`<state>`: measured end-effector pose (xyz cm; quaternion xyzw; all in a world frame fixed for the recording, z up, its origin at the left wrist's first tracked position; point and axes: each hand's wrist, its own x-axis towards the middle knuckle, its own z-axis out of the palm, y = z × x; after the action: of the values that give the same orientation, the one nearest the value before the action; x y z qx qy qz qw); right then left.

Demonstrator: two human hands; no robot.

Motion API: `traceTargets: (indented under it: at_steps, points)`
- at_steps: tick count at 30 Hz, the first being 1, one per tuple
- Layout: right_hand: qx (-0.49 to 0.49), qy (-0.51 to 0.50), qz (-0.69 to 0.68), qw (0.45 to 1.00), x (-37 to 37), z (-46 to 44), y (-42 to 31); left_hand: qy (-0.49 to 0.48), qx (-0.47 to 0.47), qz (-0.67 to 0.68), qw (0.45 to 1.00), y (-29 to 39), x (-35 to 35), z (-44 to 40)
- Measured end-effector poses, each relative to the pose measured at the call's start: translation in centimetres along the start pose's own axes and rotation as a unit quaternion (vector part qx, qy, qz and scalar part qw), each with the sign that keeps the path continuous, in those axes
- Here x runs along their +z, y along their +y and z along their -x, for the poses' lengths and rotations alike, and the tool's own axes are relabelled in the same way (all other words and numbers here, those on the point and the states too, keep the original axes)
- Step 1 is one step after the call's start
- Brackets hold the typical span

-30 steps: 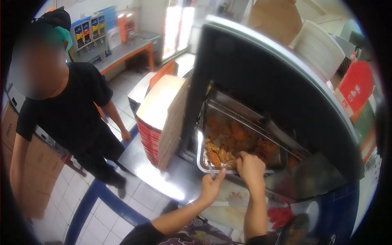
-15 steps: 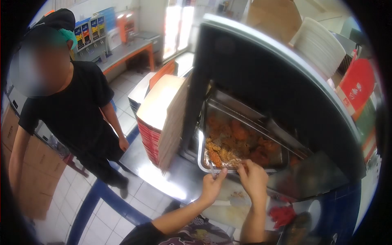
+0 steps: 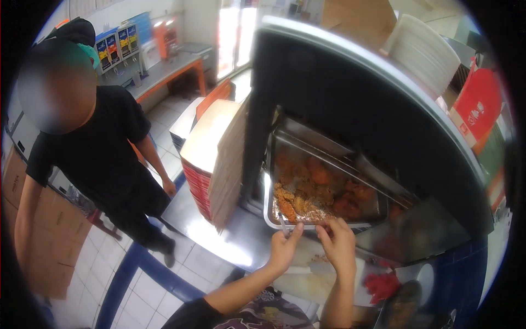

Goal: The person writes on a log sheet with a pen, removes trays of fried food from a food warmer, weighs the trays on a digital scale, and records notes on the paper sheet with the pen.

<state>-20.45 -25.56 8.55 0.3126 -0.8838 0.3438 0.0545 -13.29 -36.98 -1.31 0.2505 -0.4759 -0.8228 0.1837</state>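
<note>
A metal tray (image 3: 268, 211) of fried, breaded food pieces (image 3: 298, 200) lies inside the dark-walled display case. At its near edge my left hand (image 3: 285, 249) is closed around a thin metal utensil (image 3: 281, 220), whose tip reaches the food at the tray's left corner. My right hand (image 3: 338, 244) is just right of it at the same rim, thumb and fingers drawn together. Whatever lies between those fingertips is too small to make out.
A person in black (image 3: 98, 148) stands at the left. Stacked cartons (image 3: 200, 181) rise beside the case (image 3: 350, 93). White containers (image 3: 424, 55) sit on top, and a red cloth (image 3: 381, 286) lies at the lower right.
My right hand has drawn back from the food to the tray's near rim and shifted slightly left, nearer my left hand. My left hand keeps hold of the utensil.
</note>
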Motion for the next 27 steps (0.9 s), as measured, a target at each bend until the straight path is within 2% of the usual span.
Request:
traceTargets:
  at_steps: [2,27]
  points:
    - [-0.022,0.008,0.008,1.0,-0.1,0.0,-0.1,-0.002,-0.003,0.003,1.0,-0.1,0.0,0.0]
    - [-0.027,-0.003,0.029,0.999,-0.7,0.0,-0.9,0.003,0.005,0.005,1.0,0.5,0.3,0.3]
